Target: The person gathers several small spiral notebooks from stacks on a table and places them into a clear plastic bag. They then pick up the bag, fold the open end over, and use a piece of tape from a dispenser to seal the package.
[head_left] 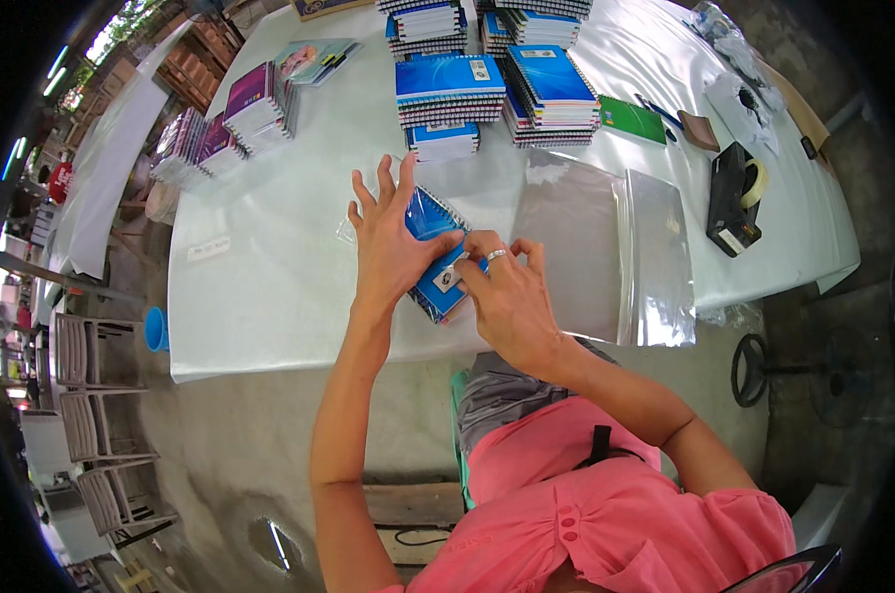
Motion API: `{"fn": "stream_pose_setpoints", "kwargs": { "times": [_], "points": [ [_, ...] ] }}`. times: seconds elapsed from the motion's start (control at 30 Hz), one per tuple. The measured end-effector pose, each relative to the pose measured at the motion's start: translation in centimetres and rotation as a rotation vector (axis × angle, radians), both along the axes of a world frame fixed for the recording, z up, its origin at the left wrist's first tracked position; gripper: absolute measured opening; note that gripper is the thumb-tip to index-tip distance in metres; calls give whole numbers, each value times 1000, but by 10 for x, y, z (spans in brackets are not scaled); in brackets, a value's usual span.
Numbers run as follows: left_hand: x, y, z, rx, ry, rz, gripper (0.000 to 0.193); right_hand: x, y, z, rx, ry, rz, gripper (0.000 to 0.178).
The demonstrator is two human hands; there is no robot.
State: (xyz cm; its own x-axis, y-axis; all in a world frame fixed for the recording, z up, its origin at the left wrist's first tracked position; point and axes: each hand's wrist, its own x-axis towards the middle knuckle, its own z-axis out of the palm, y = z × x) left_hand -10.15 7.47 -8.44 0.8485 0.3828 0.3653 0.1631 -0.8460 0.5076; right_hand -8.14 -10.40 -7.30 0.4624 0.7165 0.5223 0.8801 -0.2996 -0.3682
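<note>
A small blue spiral notebook [429,215] lies tilted on the white-covered table, with glossy clear plastic over it. My left hand [388,242] rests across its left side, fingers spread and thumb pressing on the cover. My right hand [514,301], with a ring on one finger, is closed in a pinch at the notebook's right edge, beside a white label [446,280]. What its fingertips hold is too small to make out. Clear plastic sleeves [571,247] lie flat just right of this hand, with a shinier stack of plastic [662,262] along their right side.
Stacks of blue spiral notebooks [447,77] stand at the back, purple ones [255,104] at the back left. A green notebook [633,120], a black tape dispenser [734,203] and a brown piece [699,130] lie to the right. A blue bucket [156,329] stands beyond the table's left edge.
</note>
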Motion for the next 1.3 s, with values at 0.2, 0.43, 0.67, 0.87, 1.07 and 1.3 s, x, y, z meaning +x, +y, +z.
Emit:
{"fn": "stream_pose_setpoints", "kwargs": {
  "times": [0.2, 0.43, 0.67, 0.87, 1.07, 1.3],
  "points": [
    [0, 0, 0, -14, -38, 17, 108, 5, 0, 3, -95, 72, 14, 22],
    [0, -1, -1, -25, -22, 32, 107, 7, -2, 2, -39, 155, -11, 23],
    [-2, -1, -5, -9, -27, 36, 105, 5, -4, 2, -56, 103, 15, 29],
    [-4, -4, -5, -18, -59, 40, 105, 6, -5, 5, -113, 83, 27, 27],
    [-3, -3, -3, -40, -48, 60, 103, 16, -6, 8, -126, 162, 62, 26],
    [-5, -3, -8, -30, -16, 67, 100, 13, -6, 4, -42, 131, 75, 20]
  ]
}}
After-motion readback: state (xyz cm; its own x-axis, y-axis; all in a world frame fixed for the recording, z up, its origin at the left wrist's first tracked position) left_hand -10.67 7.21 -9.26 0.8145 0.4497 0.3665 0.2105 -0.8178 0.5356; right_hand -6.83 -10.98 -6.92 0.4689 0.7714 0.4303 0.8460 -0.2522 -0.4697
